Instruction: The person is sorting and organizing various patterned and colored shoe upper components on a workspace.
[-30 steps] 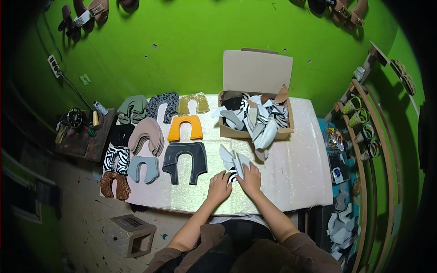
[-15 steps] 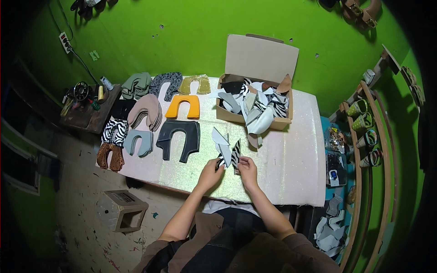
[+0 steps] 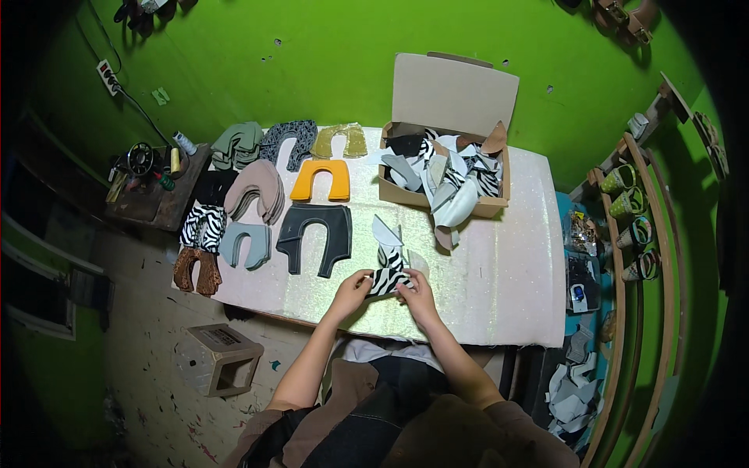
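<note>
Footwear workshop, looks like: stacked U-shaped cut pieces (image 3: pixel 269 195) on counter (image 3: pixel 507 273), box (image 3: pixel 491 207) of scraps (image 3: pixel 456 199), thread spools (image 3: pixel 185 143), sandals (image 3: pixel 626 204) racked at right.

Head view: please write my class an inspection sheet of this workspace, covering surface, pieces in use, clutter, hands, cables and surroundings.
Surface: pale, glittery table cover.
Pieces in use: zebra-print piece held up; stacked arch-shaped pieces at left.
Clutter: cardboard box overfilled with offcuts; loose scraps beyond the hands.
Hands: left hand and right hand both grip the zebra-print piece.
Cables: cable from power strip toward dark side table.
Surroundings: green wall; footwear at right.
</note>
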`<action>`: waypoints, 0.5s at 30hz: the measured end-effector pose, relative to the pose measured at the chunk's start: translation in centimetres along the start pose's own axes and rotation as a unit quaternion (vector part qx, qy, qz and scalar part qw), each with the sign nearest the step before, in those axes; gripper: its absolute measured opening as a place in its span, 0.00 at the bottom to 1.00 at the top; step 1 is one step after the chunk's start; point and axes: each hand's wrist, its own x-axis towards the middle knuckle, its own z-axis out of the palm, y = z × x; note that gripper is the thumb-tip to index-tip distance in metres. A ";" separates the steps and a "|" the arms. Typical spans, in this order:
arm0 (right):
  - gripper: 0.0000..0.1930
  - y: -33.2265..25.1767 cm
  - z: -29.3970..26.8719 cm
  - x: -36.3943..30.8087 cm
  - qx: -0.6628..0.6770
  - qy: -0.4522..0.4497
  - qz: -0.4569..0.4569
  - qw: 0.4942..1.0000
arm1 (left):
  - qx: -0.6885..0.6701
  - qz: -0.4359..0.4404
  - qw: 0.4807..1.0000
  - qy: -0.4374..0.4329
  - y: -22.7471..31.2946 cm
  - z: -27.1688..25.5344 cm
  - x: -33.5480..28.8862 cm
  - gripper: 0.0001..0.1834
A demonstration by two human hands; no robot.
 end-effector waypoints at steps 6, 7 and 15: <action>0.15 1.2 2.9 0.3 0.006 -0.011 0.035 0.999 | -0.241 -0.170 0.953 -0.066 -0.2 -2.4 -1.5 0.13; 0.14 1.2 3.2 0.4 -0.007 -0.008 0.044 0.999 | -0.234 -0.160 0.957 -0.055 -0.4 -2.9 -1.6 0.11; 0.19 1.1 4.9 2.5 -0.513 0.146 -0.226 0.815 | -0.261 -0.124 0.957 0.001 -2.5 -7.7 0.3 0.12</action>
